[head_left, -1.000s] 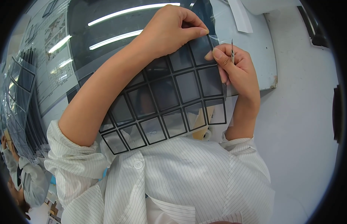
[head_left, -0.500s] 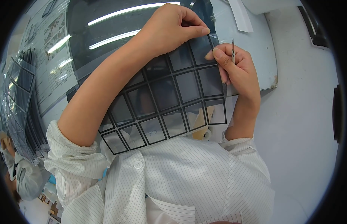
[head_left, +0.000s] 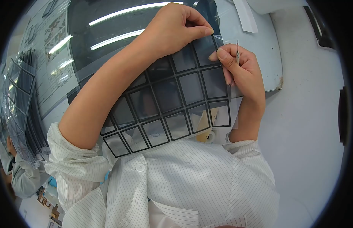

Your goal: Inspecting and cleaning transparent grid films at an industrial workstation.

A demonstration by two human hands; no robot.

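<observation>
Only the co-worker's sleeve (head_left: 26,178), lower left, clearly moves, shifting up and left; both hands and the grid sheet (head_left: 191,88) hold nearly the same place. So no visible progress on the sheet; the hold at its edge looks steady.

Nearest: striped shirt (head_left: 176,178), the sheet's lower edge just in front of it, a tape roll (head_left: 210,137) showing beside that edge. Sheet slopes up and away over the tabletop (head_left: 262,57), near edge reaching past it.

Right hand (head_left: 237,62): forearm up along the sheet's right side, wrist curled inward. Its grip is drawn together at the right edge, a thin blade (head_left: 237,51) pointing up between the fingers. Cannot tell if the fingertips also catch film.

Left hand (head_left: 174,30): forearm crosses the sheet diagonally, back of hand up, thumb and finger pinching the upper right corner.

Beyond: dark sheet (head_left: 112,36), white paper strip (head_left: 244,17).
</observation>
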